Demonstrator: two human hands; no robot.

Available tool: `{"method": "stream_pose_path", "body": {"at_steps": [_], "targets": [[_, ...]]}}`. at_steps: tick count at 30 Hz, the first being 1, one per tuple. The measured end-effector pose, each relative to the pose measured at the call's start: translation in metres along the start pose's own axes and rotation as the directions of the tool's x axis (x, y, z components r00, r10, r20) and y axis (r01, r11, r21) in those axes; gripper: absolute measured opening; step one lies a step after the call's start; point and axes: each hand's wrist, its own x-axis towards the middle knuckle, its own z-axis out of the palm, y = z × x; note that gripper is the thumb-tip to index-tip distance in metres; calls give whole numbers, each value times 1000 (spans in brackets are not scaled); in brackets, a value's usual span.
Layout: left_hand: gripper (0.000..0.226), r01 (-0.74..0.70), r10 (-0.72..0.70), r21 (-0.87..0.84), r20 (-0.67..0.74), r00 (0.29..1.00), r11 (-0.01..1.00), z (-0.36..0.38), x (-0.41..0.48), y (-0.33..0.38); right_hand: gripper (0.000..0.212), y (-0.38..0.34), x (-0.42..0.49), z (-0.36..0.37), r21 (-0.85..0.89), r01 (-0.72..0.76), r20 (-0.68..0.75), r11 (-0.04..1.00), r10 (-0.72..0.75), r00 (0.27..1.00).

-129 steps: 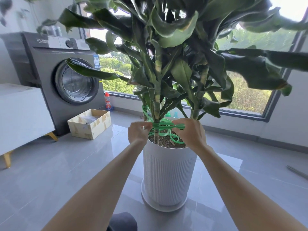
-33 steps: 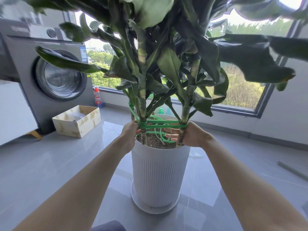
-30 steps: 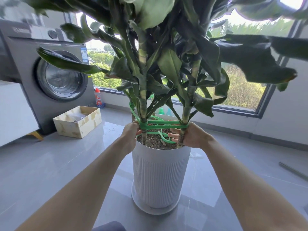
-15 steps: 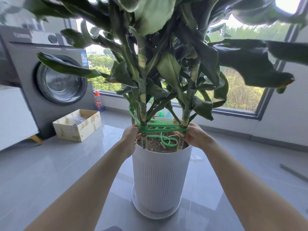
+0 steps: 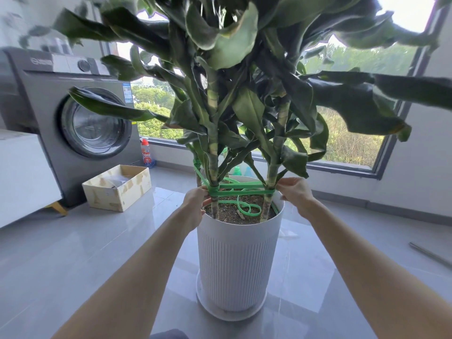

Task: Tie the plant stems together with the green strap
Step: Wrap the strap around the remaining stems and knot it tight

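Observation:
A tall leafy plant stands in a white ribbed pot [image 5: 238, 265]. Its left stem [image 5: 213, 167] and right stem [image 5: 272, 177] rise from the soil. A green strap [image 5: 244, 190] runs in several bands between the two stems just above the pot rim, with a loose loop lying on the soil and one end climbing up behind the left stem. My left hand [image 5: 195, 201] grips the strap at the left stem. My right hand [image 5: 294, 192] pinches the strap just right of the right stem.
A grey washing machine [image 5: 73, 123] stands at the left with a white cabinet [image 5: 22, 177] in front of it. An open wooden box [image 5: 117, 188] sits on the tiled floor, a bottle [image 5: 146, 152] by the window. A metal rod [image 5: 430, 255] lies at the right.
My right hand has come out from between the stems to the outer side of the right stem, and the strap bands now lie tighter and straighter across both stems.

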Motion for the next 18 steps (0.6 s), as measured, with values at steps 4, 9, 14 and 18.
{"method": "stream_pose_path", "body": {"at_steps": [4, 9, 14, 18], "targets": [[32, -10, 10, 22, -16, 1000, 1000, 1, -5, 2, 30, 3, -9, -5, -43, 13, -25, 999, -14, 1000], [34, -20, 21, 37, -35, 999, 999, 1, -8, 5, 30, 0, -16, -6, -1, -15, -39, 1000, 15, 999], [33, -29, 30, 59, -11, 999, 998, -1, -11, 6, 29, -1, -20, -2, 50, -69, -82, 996, 73, 994], [34, -43, 44, 85, -10, 999, 995, -2, -11, 6, 29, -6, -30, 3, 249, -85, -50, 965, 101, 994]]}}
